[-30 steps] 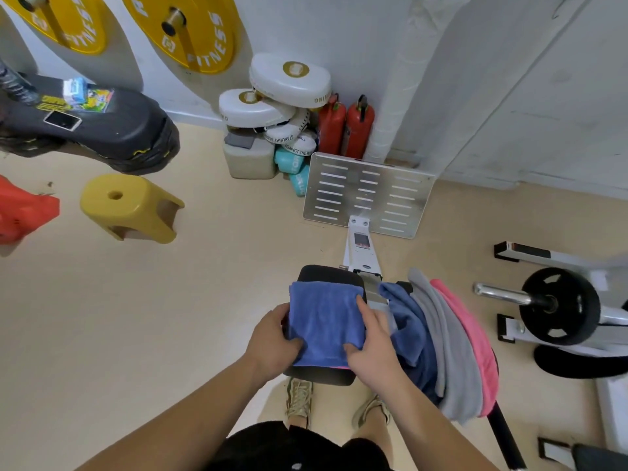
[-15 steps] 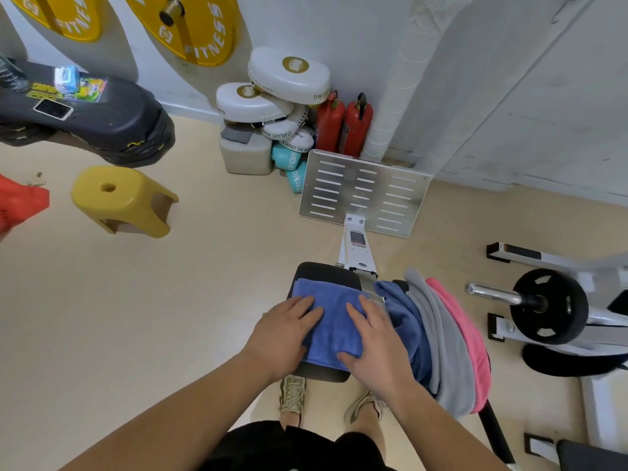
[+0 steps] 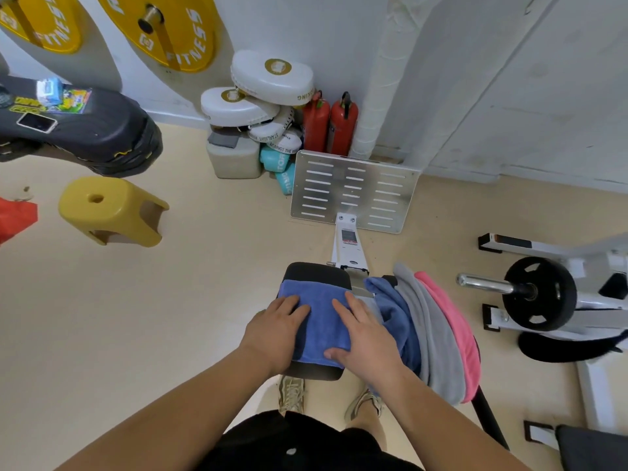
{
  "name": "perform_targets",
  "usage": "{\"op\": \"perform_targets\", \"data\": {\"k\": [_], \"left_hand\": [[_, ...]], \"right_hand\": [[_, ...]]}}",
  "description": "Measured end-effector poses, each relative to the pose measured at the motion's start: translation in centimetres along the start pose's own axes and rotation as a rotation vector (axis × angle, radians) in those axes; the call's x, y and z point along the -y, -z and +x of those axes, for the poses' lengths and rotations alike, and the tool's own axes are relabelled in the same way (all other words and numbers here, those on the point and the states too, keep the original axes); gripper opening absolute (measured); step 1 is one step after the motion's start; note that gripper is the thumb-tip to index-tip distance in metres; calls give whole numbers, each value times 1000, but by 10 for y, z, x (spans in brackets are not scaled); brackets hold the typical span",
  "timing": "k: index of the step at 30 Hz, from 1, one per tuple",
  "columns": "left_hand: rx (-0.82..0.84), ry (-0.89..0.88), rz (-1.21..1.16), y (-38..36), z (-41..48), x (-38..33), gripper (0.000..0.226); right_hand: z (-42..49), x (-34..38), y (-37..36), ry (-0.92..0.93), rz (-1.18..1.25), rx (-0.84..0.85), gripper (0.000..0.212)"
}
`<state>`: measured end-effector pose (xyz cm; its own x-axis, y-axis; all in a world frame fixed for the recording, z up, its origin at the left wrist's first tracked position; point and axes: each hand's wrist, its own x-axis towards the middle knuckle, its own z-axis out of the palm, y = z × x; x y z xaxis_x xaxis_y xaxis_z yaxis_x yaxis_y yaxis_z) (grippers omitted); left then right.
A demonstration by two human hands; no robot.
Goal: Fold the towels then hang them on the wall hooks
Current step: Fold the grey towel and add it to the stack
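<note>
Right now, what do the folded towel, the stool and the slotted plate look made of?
The folded towel looks like soft cloth, likely microfibre or terry: matt, fuzzy nap. The stool seems moulded plastic: one smooth piece, rounded edges, slight sheen. The slotted plate looks like bare metal, perhaps aluminium or steel: silvery brushed gleam, clean-cut slots.

On the beige floor [image 3: 204, 300] a yellow stool [image 3: 112, 209] stands at left, white boxing pads [image 3: 268, 79] are stacked beside two red fire extinguishers [image 3: 343, 124], a slotted metal plate [image 3: 353, 192] is near them, and a black weight plate [image 3: 540, 294] sits at right.
</note>
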<state>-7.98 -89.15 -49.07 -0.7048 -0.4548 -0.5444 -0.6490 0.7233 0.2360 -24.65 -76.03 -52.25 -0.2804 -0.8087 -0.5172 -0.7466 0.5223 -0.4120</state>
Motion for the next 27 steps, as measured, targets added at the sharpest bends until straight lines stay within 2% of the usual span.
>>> {"op": "perform_targets", "data": {"k": [3, 5, 7, 8, 11, 12, 13, 15, 19, 23, 27], "left_hand": [[-25, -38, 60, 11, 1, -19, 72], [-177, -138, -2, 10, 6, -40, 55], [-279, -205, -160, 8, 10, -72, 40], [-275, -215, -252, 9, 10, -92, 32], [-88, -210, -446, 5, 14, -147, 13], [-50, -208, -492, 2, 17, -162, 13], [-22, -187, -539, -2, 20, -175, 19], [-1, -108, -643, -13, 27, -195, 15], [-110, 145, -779, -29, 48, -225, 9], [-200, 353, -787, -38, 68, -244, 17], [-222, 470, -843, -42, 75, -255, 11]], "right_hand": [[-22, -3, 14, -29, 92, -89, 85], [-43, -15, 20, -48, 123, -197, 68], [-64, -36, 28, -118, 141, -262, 58], [-73, -48, 32, -162, 151, -275, 55], [-101, -85, 42, -309, 248, -261, 50], [-108, -96, 45, -342, 300, -267, 49], [-116, -106, 48, -370, 357, -266, 48], [-129, -124, 54, -396, 448, -237, 46], [-143, -159, 66, -427, 591, -190, 25], [-151, -189, 83, -412, 684, -164, 22], [-153, -213, 102, -373, 733, -115, 20]]}}
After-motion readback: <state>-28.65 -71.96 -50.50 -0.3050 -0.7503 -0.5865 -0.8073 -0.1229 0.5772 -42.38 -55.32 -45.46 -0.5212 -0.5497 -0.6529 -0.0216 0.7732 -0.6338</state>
